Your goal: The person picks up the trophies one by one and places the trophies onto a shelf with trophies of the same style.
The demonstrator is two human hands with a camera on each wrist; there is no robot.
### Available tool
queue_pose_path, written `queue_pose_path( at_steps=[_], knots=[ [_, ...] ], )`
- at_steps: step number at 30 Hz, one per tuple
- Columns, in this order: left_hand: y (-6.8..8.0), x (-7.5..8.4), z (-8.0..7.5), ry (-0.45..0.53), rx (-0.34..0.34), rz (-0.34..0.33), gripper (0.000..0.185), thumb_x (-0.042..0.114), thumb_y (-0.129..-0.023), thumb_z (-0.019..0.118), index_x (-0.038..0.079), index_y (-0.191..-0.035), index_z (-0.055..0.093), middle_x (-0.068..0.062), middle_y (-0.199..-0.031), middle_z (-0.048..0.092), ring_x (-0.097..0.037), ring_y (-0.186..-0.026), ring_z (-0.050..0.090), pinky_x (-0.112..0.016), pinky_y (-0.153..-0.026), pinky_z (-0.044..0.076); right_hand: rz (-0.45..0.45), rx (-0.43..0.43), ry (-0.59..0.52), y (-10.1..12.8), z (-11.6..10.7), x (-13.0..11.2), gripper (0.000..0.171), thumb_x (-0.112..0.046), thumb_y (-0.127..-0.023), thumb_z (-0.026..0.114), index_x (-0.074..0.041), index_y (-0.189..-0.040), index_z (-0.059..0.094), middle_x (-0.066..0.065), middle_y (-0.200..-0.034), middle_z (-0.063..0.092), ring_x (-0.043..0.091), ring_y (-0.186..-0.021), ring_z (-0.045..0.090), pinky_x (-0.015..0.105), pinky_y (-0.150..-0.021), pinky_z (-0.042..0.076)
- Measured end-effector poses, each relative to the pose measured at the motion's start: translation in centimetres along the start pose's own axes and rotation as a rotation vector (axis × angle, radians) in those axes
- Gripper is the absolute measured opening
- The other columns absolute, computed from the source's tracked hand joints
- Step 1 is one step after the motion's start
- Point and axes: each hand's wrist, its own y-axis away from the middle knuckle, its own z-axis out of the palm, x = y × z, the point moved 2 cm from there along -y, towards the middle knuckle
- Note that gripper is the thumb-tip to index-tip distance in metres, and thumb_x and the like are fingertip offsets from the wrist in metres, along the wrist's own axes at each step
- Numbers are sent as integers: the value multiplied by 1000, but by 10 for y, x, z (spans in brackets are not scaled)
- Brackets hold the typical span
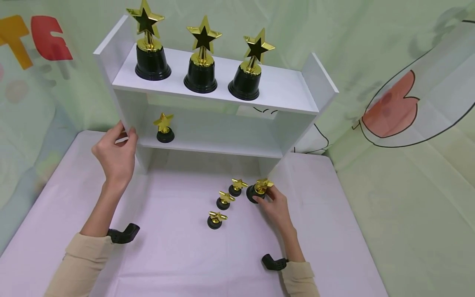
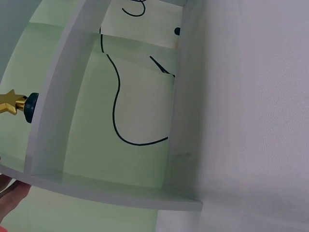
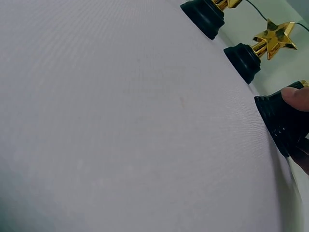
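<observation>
Black base and gold star, both glossy: the held trophy (image 1: 256,192) sits in the grip of the right hand (image 1: 276,208), thumb on the base and fingers bent round it; the left hand (image 1: 117,154) pinches the left side panel of the white shelf unit (image 1: 219,134) at its front edge, thumb and fingers bent.

The held trophy is at the right hand's fingertips, in front of the unit's right end; three small trophies (image 1: 223,202) stand on the table (image 1: 174,255) in a slanting row to its left, the farthest just beside it; another, the lower-shelf trophy (image 1: 165,135), is near the left hand; three large trophies (image 1: 201,77) stand above.

Right-wrist view cuts off the right hand and held trophy; left-wrist view shows only part of the left hand; whether the held base touches the table cannot be told.
</observation>
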Motion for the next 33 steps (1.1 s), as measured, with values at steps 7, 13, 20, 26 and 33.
queue_pose_path(
  at_steps=[7, 13, 20, 26, 33],
  knots=[
    [-1, 1, -1, -2, -3, 3, 24, 6, -95, 68, 5, -116, 79, -16, -104, 78, 15, -82, 59, -3, -73, 47, 21, -36, 44, 7, -8, -8, 52, -4, -82, 85, 0, -129, 63, 21, -132, 67, 40, -127, 62, 47, -110, 50],
    [0, 1, -1, -8, -1, 3, 23, 7, -95, 68, 6, -115, 79, -15, -103, 78, 16, -82, 58, -4, -72, 48, -54, -51, 78, 19, -16, -17, 49, -4, -81, 86, -1, -125, 66, 18, -125, 70, 39, -122, 66, 48, -105, 53],
    [1, 3, -1, -2, -5, 13, 22, 6, -95, 67, 5, -113, 80, -16, -101, 78, 15, -81, 59, -5, -72, 49, -141, -43, 99, 36, -26, -36, 47, -4, -79, 88, -2, -121, 67, 14, -120, 73, 36, -116, 69, 48, -101, 56],
    [-1, 4, -2, 0, -2, 22, 22, 7, -95, 65, 2, -111, 79, -18, -98, 78, 17, -82, 58, -3, -73, 48, -230, -60, 127, 41, -36, -60, 50, -4, -78, 88, -4, -124, 68, 10, -121, 73, 32, -114, 70, 46, -98, 57],
    [0, 4, -1, -5, -7, 23, 22, 9, -95, 64, 0, -110, 78, -18, -98, 78, 18, -82, 58, -2, -72, 48, -334, -82, 156, 41, -53, -95, 54, -1, -77, 88, -6, -127, 68, 6, -125, 73, 25, -113, 70, 28, -99, 57]
  ],
)
